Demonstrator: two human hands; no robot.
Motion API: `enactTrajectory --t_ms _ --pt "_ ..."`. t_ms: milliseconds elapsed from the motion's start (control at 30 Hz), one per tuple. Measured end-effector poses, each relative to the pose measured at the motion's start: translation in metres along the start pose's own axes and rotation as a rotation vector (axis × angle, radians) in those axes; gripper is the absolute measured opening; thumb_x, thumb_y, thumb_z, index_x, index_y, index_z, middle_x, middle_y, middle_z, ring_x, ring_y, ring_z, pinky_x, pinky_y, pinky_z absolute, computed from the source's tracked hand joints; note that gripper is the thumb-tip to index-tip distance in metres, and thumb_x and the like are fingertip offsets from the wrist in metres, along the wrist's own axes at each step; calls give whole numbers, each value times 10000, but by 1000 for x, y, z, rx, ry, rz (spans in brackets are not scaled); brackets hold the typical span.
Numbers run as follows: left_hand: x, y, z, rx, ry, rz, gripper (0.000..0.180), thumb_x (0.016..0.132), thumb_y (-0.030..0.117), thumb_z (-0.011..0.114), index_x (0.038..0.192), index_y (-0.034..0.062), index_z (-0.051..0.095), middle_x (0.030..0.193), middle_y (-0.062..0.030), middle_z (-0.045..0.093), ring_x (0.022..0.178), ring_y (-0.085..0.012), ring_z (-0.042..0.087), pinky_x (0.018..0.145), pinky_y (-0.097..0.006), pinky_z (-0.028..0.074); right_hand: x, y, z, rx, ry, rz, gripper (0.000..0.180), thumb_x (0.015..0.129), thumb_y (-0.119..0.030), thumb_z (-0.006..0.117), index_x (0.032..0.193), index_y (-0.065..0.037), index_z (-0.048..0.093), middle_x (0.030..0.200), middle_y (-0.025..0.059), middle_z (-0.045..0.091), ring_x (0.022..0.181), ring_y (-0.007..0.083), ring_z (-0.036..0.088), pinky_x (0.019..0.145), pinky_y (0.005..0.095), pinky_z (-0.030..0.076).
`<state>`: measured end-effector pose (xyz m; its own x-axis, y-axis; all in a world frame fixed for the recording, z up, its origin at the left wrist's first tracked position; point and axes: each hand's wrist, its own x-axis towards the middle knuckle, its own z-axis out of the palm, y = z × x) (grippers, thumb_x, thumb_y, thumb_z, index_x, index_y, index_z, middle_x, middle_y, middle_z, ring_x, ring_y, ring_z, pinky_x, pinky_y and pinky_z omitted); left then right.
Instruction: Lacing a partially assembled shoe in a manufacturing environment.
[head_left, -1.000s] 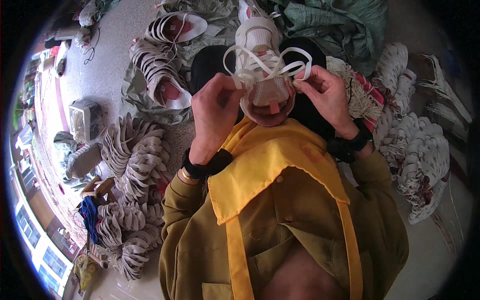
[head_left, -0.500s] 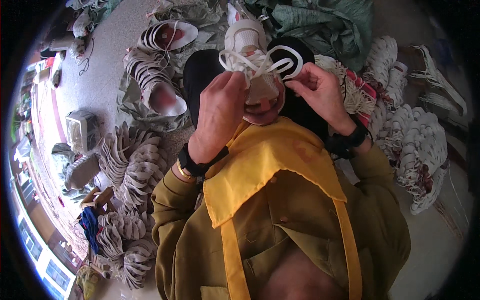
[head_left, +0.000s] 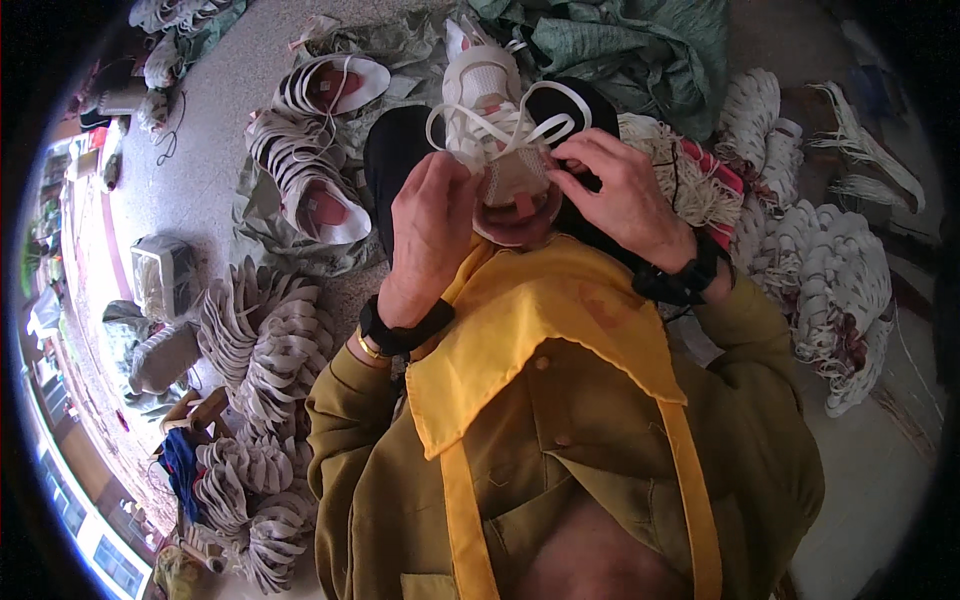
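Observation:
A white and beige sneaker (head_left: 488,82) with pink lining lies between my knees, its toe away from me and its heel opening near my apron. A white shoelace (head_left: 568,92) runs through its upper eyelets and arches in loose loops on both sides. My left hand (head_left: 428,225) is closed at the left eyelet edge, fingertips pressed together on the shoelace; its exact grip is partly hidden. At the opposite eyelet edge, my right hand (head_left: 625,195) pinches the lace between thumb and forefinger, close against the shoe.
Nested shoes (head_left: 318,180) rest on grey-green sheeting at the left. Stacks of pale shoe parts (head_left: 270,330) stand below them. Bundled white laces (head_left: 690,185) and more stacked white parts (head_left: 840,265) lie to the right. A green sack (head_left: 630,50) is heaped at the far side.
My right hand has moved left and inward, from beside the shoe to its eyelet edge. The left hand stays at the left edge, slightly lower. The lace loops have shifted a little.

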<state>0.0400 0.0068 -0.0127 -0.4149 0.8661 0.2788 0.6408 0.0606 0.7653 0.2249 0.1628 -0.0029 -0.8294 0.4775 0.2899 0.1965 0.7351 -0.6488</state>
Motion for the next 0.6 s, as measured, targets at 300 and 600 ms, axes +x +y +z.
enactTrajectory --t_ms 300,600 --pt "-7 2 -3 38 -34 85 245 822 -22 705 1005 -3 542 883 -135 579 762 -292 622 684 -376 515 4 0 6 171 -12 178 174 845 0 717 991 6 623 932 122 662 764 265 696 681 327 567" --pt "-3 3 1 166 22 225 221 843 -41 657 1014 -22 518 901 -171 546 754 -332 591 670 -412 495 9 -11 0 -316 -178 -205 158 813 -12 640 964 -2 594 961 134 586 918 315 631 778 402 548"
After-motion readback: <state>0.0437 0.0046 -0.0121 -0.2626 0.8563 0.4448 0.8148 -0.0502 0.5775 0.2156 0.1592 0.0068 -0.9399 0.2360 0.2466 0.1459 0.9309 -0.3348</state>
